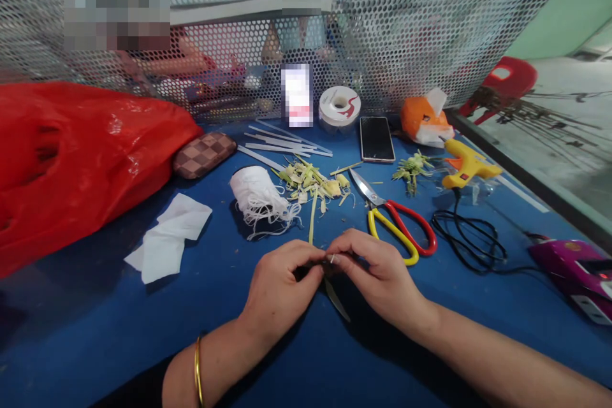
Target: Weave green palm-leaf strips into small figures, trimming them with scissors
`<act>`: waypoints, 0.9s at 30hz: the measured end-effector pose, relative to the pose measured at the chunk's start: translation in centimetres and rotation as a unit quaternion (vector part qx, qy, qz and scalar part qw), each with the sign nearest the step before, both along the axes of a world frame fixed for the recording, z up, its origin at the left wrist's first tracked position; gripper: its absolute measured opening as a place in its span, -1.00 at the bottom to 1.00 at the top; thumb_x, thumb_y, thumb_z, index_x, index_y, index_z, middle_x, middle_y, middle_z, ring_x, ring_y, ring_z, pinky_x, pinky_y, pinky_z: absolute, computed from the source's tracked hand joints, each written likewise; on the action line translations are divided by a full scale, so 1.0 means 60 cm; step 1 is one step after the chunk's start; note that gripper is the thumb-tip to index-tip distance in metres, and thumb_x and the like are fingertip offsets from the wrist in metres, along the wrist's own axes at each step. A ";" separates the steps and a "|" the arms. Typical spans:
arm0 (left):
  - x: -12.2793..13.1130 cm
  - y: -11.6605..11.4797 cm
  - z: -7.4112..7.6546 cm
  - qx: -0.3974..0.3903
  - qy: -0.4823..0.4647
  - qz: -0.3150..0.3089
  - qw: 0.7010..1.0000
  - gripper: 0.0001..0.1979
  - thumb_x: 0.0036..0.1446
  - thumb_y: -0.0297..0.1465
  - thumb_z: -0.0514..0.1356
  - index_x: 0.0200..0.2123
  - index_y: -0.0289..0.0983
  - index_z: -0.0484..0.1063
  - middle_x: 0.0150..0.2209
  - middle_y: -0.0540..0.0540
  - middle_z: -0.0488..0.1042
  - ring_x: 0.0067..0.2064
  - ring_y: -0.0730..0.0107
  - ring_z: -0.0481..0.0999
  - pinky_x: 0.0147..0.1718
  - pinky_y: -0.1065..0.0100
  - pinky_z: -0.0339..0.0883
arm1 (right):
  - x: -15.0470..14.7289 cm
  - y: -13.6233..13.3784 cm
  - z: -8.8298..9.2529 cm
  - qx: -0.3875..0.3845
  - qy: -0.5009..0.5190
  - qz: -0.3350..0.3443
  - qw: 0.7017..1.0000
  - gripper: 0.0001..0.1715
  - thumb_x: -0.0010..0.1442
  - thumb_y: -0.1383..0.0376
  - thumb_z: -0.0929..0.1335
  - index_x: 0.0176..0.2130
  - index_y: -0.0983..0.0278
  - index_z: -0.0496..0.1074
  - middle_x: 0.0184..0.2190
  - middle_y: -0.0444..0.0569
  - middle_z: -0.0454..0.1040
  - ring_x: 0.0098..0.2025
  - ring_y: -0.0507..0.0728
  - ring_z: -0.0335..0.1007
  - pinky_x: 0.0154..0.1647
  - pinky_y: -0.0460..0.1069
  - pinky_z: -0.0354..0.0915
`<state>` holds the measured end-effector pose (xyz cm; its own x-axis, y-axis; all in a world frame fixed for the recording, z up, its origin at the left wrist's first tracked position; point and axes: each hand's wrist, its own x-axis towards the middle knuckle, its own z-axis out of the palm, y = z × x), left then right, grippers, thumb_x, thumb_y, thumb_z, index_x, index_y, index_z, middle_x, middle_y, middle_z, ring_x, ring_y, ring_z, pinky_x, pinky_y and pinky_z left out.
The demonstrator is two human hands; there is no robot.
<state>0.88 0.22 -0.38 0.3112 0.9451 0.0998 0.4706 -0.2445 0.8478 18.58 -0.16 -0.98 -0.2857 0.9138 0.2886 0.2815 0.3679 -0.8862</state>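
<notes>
A long, narrow green leaf strip point(337, 303) is pinched between both hands in the middle of the table; its pale upper end points away from me, and its darker tip hangs toward me. My left hand point(280, 290) closes thumb and forefinger on it. Against those fingertips, my right hand point(382, 277) pinches the same spot, where a tiny white bit shows; I cannot make out what it is. Beyond the fingers lies a pile of yellow-green leaf scraps point(310, 180). A roll of white string point(255, 191) with loose ends sits left of it, and scissors point(375, 194) with red and yellow handles lie to the right.
Behind are glue sticks point(277, 146), a ribbon spool point(339, 105), a phone point(377, 139) and a tissue pack point(423, 121). A yellow glue gun point(468, 164) trails its cord rightward near a purple power box point(571, 271). Left are white paper point(167, 239), a checkered pouch point(204, 154) and a red bag point(95, 159).
</notes>
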 end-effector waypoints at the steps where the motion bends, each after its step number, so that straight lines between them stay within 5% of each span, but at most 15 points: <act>1: 0.000 0.000 -0.001 0.024 0.011 0.004 1.000 -0.76 0.03 -0.60 0.19 -0.34 -0.18 0.59 -0.32 0.00 0.59 -0.26 0.37 0.54 -0.24 0.32 0.39 | 0.000 0.000 0.000 0.013 -0.005 0.005 1.000 -0.88 0.27 0.41 0.30 -0.29 0.26 0.44 -0.40 -0.11 0.44 -0.35 0.01 0.38 -0.34 -0.10 0.27; 10: -0.003 -0.005 0.011 0.275 0.142 0.033 0.950 -0.83 0.04 -0.56 0.25 -0.32 -0.21 0.59 -0.28 -0.08 0.54 -0.15 0.19 0.42 -0.15 0.12 0.24 | 0.000 -0.003 0.000 0.050 -0.033 0.023 0.998 -0.83 0.29 0.46 0.27 -0.22 0.28 0.45 -0.35 -0.08 0.43 -0.34 0.01 0.38 -0.33 -0.10 0.27; 27: 0.001 -0.003 -0.006 0.139 0.132 -0.030 0.981 -0.87 0.01 -0.55 0.25 -0.50 -0.21 0.50 -0.50 0.08 0.50 -0.34 0.37 0.42 -0.24 0.21 0.13 | 0.000 -0.004 0.002 0.064 -0.009 0.048 0.997 -0.85 0.27 0.45 0.30 -0.25 0.31 0.48 -0.37 -0.04 0.45 -0.34 0.02 0.39 -0.32 -0.09 0.30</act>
<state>0.95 0.06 -0.72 0.4149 0.8720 0.2598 0.6429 -0.4830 0.5945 18.59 -0.40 -0.86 -0.3759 0.8385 0.3945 0.2559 0.5031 -0.8255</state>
